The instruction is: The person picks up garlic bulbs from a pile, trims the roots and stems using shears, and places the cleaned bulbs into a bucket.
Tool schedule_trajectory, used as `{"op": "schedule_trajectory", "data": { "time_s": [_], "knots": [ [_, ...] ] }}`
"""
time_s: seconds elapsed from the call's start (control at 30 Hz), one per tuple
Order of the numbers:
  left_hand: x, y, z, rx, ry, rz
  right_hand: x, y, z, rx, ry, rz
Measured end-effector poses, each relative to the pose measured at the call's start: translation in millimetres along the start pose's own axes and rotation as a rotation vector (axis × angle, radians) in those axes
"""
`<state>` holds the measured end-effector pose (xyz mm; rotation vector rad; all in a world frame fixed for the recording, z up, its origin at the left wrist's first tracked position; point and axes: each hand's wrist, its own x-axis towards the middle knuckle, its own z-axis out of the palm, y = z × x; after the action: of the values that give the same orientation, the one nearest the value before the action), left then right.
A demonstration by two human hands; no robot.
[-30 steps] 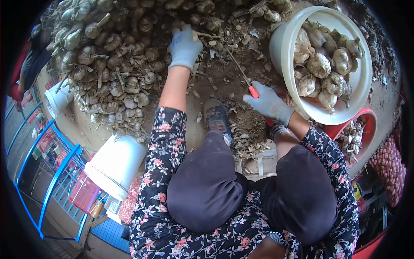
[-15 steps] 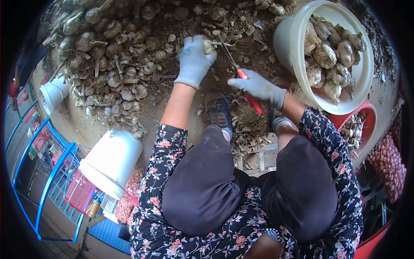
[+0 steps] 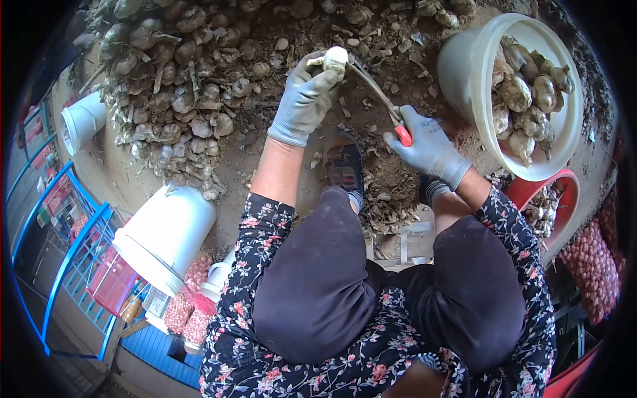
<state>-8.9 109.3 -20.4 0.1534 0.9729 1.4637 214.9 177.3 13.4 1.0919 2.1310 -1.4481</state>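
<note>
Between the gloved fingers of my left hand (image 3: 306, 99), a pale garlic bulb (image 3: 336, 58) is held, its short stem pointing left. My right hand (image 3: 430, 147), also in a grey glove, is wrapped round the red handle of a pair of metal-bladed shears (image 3: 377, 91). The blade tips reach the right side of the bulb. Part of the handle is hidden in my palm. Left of my hands lies a large heap of garlic (image 3: 176, 99) with dry stems.
A white bucket (image 3: 458, 73) of garlic bulbs lies tilted at right, with a red bucket (image 3: 524, 189) of smaller pieces below it. At left are white buckets (image 3: 166, 229), a blue metal frame (image 3: 58, 255) and filled net bags (image 3: 178, 313). Trimmings litter the ground between my feet.
My left hand has turned over, so the bulb's stem now points left instead of right toward the blades. The shears, now less upright, have moved to the bulb's other end.
</note>
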Motion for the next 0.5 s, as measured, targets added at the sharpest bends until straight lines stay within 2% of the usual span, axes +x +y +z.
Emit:
{"op": "schedule_trajectory", "data": {
  "time_s": [0.07,0.1,0.13,0.2,0.23,0.33,0.37,0.43,0.5],
  "knots": [
    [0,-5,-7,0.196,0.029,0.056,0,-3,-2,-0.093,0.037,-0.005],
    [-2,1,-4,0.385,0.004,-0.005,0,-4,-4,-0.184,0.07,-0.012],
    [-3,5,1,0.386,0.004,-0.006,1,-4,-5,-0.182,0.071,-0.011],
    [-7,12,11,0.641,-0.001,-0.039,3,-4,-8,-0.392,0.192,-0.119],
    [-6,16,20,0.706,0.017,0.012,4,-7,-11,-0.453,0.174,-0.055],
    [0,8,24,0.892,0.009,0.12,6,-9,-15,-0.498,0.189,-0.064],
    [-1,3,27,0.777,0.081,0.088,5,-7,-17,-0.498,0.192,-0.063],
    [-1,4,33,0.78,0.094,0.123,-2,-1,-17,-0.419,0.311,-0.149],
    [-2,9,38,0.841,0.094,0.158,-5,7,-17,-0.415,0.301,-0.095]
  ]
}}
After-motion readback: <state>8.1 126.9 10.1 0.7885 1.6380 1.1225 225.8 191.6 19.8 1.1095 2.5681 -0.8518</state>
